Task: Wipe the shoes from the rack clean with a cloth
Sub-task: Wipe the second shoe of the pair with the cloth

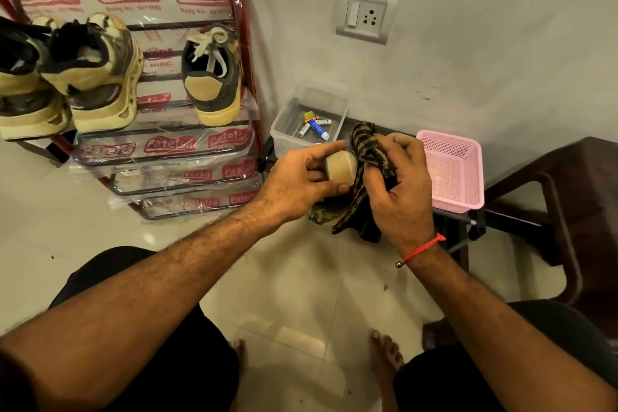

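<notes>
My left hand (302, 179) grips a tan-heeled shoe (339, 169) by its heel, held in the air over the low dark table. My right hand (399, 182) holds a brown and black striped cloth (366, 150) bunched against the shoe's right side; most of the shoe is hidden behind my hands and the cloth. Its matching grey and tan shoe (214, 77) stands on the red shoe rack (187, 150) at the left. A pair of bulky cream and black sneakers (97, 73) sits further left on the same shelf.
A clear plastic tub (287, 125) with small tubes and a pink mesh basket (451, 170) rest on the low dark table (508, 221) by the wall. A brown plastic chair (575, 197) stands at the right. My bare feet rest on the tiled floor below.
</notes>
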`<state>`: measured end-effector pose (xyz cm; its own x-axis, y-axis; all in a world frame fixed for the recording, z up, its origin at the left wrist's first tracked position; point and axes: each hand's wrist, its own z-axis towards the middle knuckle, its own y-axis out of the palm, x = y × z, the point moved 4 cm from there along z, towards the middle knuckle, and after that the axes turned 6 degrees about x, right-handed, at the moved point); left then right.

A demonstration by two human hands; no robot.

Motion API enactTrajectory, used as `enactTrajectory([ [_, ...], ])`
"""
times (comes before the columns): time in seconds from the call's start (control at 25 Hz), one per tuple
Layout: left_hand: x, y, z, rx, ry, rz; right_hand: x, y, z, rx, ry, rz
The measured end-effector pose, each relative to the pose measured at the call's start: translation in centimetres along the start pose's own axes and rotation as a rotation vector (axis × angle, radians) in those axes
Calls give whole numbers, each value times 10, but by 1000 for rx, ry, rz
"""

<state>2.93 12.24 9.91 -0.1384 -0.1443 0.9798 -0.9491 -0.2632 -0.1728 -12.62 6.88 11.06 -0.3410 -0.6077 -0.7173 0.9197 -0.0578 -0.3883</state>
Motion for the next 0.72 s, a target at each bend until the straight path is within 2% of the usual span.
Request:
enactTrajectory([
  [0.2,-4,6,4,46,59,-118,0,7,0,-158,-174,-342],
  [0.32,-7,-5,11,132,42,-182,-6,17,-15,-200,-268,-279],
  [0.4,-7,-6,10,134,58,-173,-3,16,-12,-205,-290,-285],
  [0.6,-5,11,3,130,138,-103,17,7,31,-93,-137,-317],
  [0.72,-2,-4,10,233,114,-172,8,21,1,-120,-193,-268],
])
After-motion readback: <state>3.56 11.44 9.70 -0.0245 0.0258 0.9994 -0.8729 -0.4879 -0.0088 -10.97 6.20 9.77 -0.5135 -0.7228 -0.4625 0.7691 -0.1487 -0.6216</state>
